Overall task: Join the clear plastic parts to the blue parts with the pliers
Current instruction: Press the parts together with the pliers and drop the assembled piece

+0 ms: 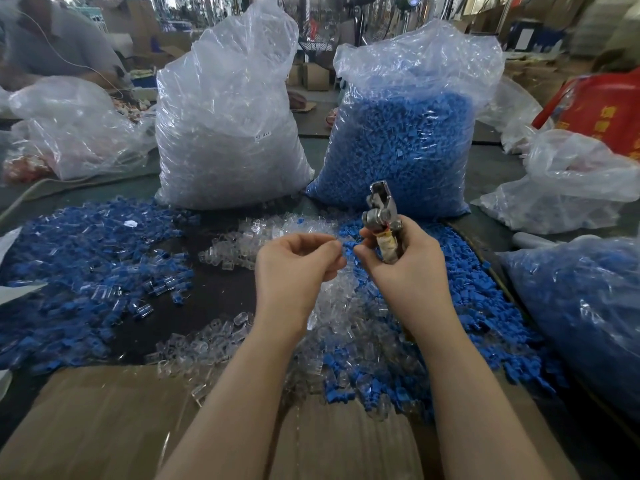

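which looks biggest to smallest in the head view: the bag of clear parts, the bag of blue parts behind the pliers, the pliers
1-2. bag of clear parts and bag of blue parts: too alike to rank.
3. pliers, smallest, though nearer the camera.

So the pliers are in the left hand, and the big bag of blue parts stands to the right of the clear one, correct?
Not quite. The head view shows the pliers gripped in the right hand, not the left hand. The rest holds: the bag of blue parts stands to the right of the clear-parts bag.
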### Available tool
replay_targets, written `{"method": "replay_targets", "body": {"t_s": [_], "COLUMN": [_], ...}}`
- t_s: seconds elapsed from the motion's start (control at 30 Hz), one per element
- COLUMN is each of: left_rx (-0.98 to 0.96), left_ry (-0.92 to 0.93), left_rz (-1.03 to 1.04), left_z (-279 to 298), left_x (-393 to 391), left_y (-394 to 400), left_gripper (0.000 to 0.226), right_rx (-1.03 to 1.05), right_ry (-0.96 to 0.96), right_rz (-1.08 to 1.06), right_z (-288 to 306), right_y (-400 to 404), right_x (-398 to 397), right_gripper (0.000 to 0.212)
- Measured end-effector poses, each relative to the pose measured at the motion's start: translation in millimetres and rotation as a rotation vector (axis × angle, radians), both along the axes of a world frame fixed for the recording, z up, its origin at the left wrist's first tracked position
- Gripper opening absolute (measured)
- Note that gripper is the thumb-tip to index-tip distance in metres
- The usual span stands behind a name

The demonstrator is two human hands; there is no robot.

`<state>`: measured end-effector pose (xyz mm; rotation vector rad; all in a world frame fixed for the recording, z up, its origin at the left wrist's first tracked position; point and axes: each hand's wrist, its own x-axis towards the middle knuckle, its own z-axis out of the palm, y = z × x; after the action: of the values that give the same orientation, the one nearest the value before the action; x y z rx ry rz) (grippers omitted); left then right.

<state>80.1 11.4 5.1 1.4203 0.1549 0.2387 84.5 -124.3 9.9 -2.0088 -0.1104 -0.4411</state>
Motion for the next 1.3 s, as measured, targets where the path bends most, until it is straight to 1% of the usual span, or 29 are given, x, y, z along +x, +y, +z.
{"method": "replay_targets", "body": {"t_s": [0.1, 0.23, 0.33, 0.43, 0.63, 0.77, 0.9, 1.03, 1.1, 1.17, 1.3], "left_rx": [0.069, 0.257, 0.35, 0.397, 0.463, 0.471, 0.427, 0.185, 0.077, 0.013, -0.022], "left_ry": [-0.032, -0.111, -0.16, -0.192, -0.246, -0.241, -0.18, -0.135, -0.14, -0.157, -0.206], "left_rz": [0.014, 0.049, 0.069, 0.079, 0.096, 0.11, 0.093, 0.032, 0.002, -0.015, -0.028], "left_z": [0.2, -0.1, 0.1, 0.4, -2.2, -4.5, -5.0, -3.0, -1.9, -1.7, -1.2], "left_x": [-0.7, -2.3, -5.1, -5.1, -5.1, -4.3, -2.1, 1.1, 1.5, 1.7, 1.1], "left_y": [-2.9, -5.8, -6.3, -6.9, -8.6, -6.8, -4.2, -2.2, -1.5, -1.2, -2.3], "left_gripper": [0.007, 0.017, 0.016, 0.015, 0.018, 0.015, 0.016, 0.015, 0.015, 0.014, 0.015], "right_rx": [-0.019, -0.028, -0.04, -0.032, -0.047, -0.071, -0.033, -0.081, -0.111, -0.148, -0.159], "right_ry": [-0.014, -0.01, -0.01, 0.009, 0.022, 0.028, 0.062, 0.135, 0.172, 0.191, 0.205], "right_rz": [-0.028, -0.054, -0.053, -0.027, 0.031, 0.057, 0.097, 0.118, 0.147, 0.187, 0.228], "right_z": [-0.4, -0.3, -0.7, -0.7, 1.0, -0.5, -1.6, -4.0, -4.7, -4.6, -3.6], "right_y": [0.9, 3.5, 3.9, 2.5, -1.8, -1.1, -3.4, -9.7, -11.8, -12.4, -11.0], "right_x": [0.3, 0.8, 0.6, 0.4, -0.2, 0.3, 1.7, 4.4, 3.9, 3.0, 1.5], "right_gripper": [0.016, 0.017, 0.015, 0.011, 0.013, 0.012, 0.011, 0.007, 0.007, 0.005, 0.012]}}
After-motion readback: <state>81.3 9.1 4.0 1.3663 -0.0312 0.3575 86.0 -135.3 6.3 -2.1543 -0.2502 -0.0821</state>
